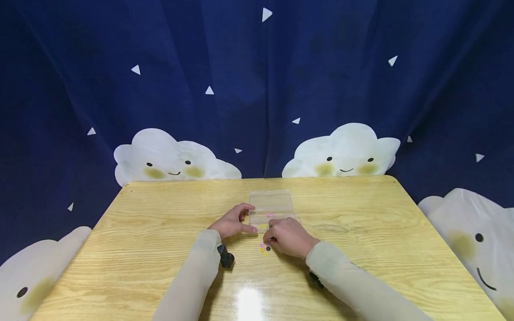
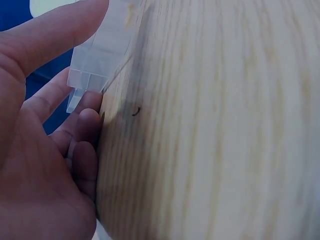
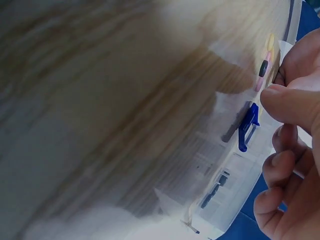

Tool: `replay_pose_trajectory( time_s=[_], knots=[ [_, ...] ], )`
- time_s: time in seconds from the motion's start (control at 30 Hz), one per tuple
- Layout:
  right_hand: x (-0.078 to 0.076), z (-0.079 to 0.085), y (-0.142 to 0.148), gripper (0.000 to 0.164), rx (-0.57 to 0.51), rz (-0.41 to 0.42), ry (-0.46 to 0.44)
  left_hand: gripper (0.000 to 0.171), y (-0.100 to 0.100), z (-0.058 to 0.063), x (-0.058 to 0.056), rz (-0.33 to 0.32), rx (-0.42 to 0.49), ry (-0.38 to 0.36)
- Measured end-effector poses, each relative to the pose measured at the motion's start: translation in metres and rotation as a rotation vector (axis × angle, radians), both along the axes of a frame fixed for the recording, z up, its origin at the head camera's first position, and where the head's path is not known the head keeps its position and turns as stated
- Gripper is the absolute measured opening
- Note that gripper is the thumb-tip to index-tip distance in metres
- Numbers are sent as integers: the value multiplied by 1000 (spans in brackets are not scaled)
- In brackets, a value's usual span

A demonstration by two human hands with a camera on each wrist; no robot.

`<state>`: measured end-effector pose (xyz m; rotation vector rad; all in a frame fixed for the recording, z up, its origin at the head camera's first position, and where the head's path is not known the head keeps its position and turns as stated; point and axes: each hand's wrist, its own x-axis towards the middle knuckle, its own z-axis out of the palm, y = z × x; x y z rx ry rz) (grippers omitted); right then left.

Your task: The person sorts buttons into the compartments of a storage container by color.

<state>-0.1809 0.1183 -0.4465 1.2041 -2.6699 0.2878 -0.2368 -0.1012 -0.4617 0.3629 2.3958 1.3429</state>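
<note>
A clear box [image 1: 258, 217] lies ahead of the person, long axis left to right, lid open on the far side, the left hand [image 1: 232, 222] curled round its left end. On its near side lie small yellow, pink and black pieces [image 1: 263, 250], with the right hand [image 1: 288, 236] nearer, fingers bent over them, though whether it grasps one cannot be told. A blue piece [image 3: 248, 127] sits by its thumb; that hand partly covers the box's front.

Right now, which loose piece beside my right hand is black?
It's the black piece, just right of the yellow piece in the head view; its colour sets it apart from that one and the pink piece nearby.
</note>
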Motion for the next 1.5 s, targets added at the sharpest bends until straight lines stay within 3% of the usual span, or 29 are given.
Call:
replay_pose_trajectory(
  time_s=[0.5, 1.13, 1.5],
  knots=[
    [-1, -4, -5, 12, 54, -20, 17, 71, -1, -5, -2, -16, -25, 51],
    [3, -6, -4, 16, -28, -76, -17, 71, 1, -3, -2, -7, -27, 41],
    [5, -2, 1, 12, -69, -114, -133, 71, 1, -3, -1, -19, -23, 44]
  ],
)
